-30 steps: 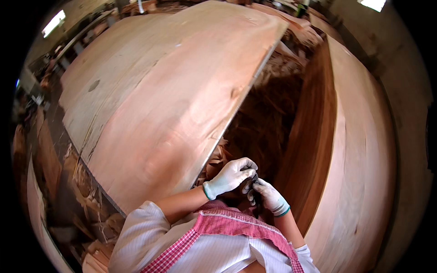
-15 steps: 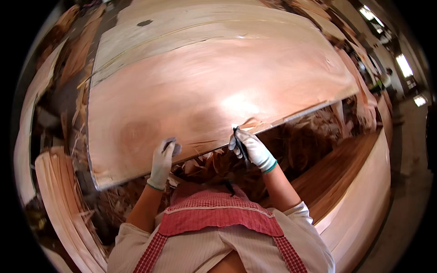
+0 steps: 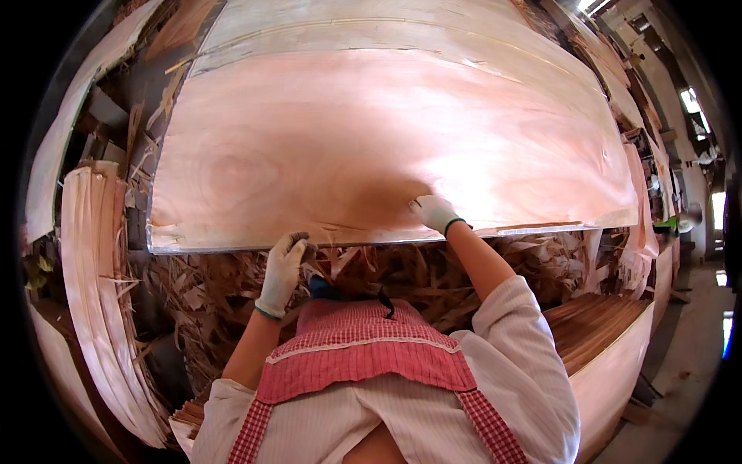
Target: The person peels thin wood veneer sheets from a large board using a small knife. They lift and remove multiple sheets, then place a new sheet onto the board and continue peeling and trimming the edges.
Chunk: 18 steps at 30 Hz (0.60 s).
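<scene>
A wide pinkish wood veneer sheet (image 3: 309,147) lies on the stack in front of me, its near edge running across the view. My left hand (image 3: 284,271), in a white glove with dark fingertips, is at that edge with its fingers curled closed; whatever is between them is hidden. Over the sheet, right of the middle and just beyond the edge, my right hand (image 3: 435,213) is closed in a similar glove. A small dark bit shows by its fingers, but I cannot make out what it holds. Small splits and torn flaps mark the near edge between the hands.
Torn veneer scraps (image 3: 371,271) heap below the near edge. Bent veneer sheets (image 3: 89,278) stand at the left, and a veneer stack (image 3: 603,340) lies at the lower right. A paler sheet (image 3: 309,31) shows at the far side.
My right hand, which showed a slim black tool, has moved up and slightly right over the sheet; the tool is now hidden. The view has turned, levelling the near edge. My left hand sits lower.
</scene>
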Each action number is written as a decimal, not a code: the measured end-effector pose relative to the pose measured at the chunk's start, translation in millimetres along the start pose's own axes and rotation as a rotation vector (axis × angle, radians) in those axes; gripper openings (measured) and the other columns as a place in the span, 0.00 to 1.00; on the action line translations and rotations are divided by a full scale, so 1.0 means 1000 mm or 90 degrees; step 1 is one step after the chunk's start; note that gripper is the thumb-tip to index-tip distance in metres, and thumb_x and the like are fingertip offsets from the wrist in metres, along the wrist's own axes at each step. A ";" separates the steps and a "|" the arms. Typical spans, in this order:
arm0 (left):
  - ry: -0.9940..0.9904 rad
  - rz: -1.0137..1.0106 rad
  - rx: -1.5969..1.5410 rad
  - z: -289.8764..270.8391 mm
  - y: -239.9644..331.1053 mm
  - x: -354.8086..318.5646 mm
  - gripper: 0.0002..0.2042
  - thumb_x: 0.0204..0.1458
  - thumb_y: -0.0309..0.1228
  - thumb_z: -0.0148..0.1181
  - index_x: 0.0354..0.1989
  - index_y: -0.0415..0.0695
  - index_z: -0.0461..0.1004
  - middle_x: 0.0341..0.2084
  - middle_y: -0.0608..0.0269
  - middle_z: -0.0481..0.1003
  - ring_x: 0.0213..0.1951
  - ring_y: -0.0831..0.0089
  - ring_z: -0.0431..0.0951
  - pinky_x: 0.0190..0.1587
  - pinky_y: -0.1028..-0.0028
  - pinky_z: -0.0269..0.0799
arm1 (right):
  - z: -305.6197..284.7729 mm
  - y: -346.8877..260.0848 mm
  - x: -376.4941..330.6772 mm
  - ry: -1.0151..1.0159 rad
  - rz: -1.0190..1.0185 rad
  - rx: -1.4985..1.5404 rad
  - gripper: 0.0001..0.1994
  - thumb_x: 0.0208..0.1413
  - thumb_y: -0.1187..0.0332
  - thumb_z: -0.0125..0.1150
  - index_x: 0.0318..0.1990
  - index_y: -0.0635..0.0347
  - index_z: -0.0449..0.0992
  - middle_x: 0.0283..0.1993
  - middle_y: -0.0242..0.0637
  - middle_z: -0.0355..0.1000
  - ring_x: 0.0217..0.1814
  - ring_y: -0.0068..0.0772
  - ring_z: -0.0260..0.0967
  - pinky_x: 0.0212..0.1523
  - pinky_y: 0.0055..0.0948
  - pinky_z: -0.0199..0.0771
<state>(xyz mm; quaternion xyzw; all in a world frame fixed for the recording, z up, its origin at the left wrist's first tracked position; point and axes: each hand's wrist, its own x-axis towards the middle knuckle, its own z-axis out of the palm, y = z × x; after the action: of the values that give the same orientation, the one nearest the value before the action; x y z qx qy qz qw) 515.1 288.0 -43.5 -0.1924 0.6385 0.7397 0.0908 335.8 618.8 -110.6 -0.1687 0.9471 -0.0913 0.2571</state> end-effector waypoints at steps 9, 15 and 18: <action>0.029 -0.054 -0.077 -0.022 -0.017 0.028 0.14 0.63 0.30 0.47 0.52 0.35 0.69 0.35 0.62 0.76 0.36 0.76 0.76 0.40 0.76 0.74 | -0.006 -0.003 0.016 -0.121 0.093 -0.088 0.23 0.63 0.52 0.39 0.41 0.61 0.76 0.44 0.48 0.75 0.48 0.53 0.71 0.50 0.47 0.69; 0.040 -0.086 -0.097 -0.028 -0.007 0.051 0.12 0.62 0.27 0.47 0.49 0.32 0.70 0.35 0.61 0.76 0.38 0.76 0.76 0.45 0.76 0.72 | -0.016 -0.016 0.019 -0.150 0.132 -0.099 0.22 0.63 0.52 0.40 0.41 0.60 0.76 0.44 0.48 0.75 0.48 0.52 0.71 0.50 0.46 0.70; 0.023 -0.053 -0.069 -0.035 -0.012 0.066 0.13 0.62 0.28 0.47 0.49 0.32 0.69 0.35 0.61 0.76 0.38 0.76 0.75 0.45 0.76 0.71 | -0.017 -0.019 0.021 -0.156 0.145 -0.113 0.22 0.64 0.52 0.40 0.41 0.60 0.75 0.44 0.48 0.75 0.48 0.51 0.72 0.50 0.45 0.70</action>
<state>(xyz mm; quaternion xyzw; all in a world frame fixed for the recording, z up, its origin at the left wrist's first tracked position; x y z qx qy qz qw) 465.9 248.2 -84.2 -0.2369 0.5907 0.7649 0.0994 315.0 595.3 -100.9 -0.0922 0.9260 0.0440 0.3635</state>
